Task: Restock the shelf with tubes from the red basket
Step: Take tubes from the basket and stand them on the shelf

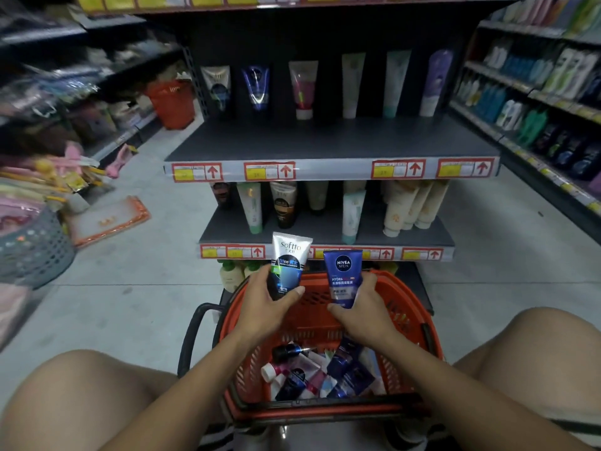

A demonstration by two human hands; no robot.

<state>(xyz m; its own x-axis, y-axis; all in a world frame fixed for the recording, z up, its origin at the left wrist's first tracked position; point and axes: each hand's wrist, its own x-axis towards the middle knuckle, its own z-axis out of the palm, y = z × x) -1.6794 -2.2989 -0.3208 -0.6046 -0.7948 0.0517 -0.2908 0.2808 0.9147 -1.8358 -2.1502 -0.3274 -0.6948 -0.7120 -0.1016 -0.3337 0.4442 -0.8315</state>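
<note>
At the far left a grey perforated bin (35,252) sits among blurred hanging goods, and an orange-edged flat pack (109,219) lies on the pale floor. Farther back an orange bucket-like basket (170,102) stands beside the dark shelf unit. The left hand (263,304) grips a white-and-black Softto cleanser tube (287,265), fingers and thumb curled round its lower half, holding it upright above the red basket (413,307). Just beside it, the right hand (364,307) grips a blue Nivea Men tube (344,278) the same way; the two tubes stand apart. Loose tubes (322,372) lie heaped in the basket's bottom, between the person's bare knees. Ahead, the upper shelf (325,141) carries a back row of upright tubes, and the lower shelf (325,229) holds more. Bottles line the right-hand aisle shelves (540,92).
</note>
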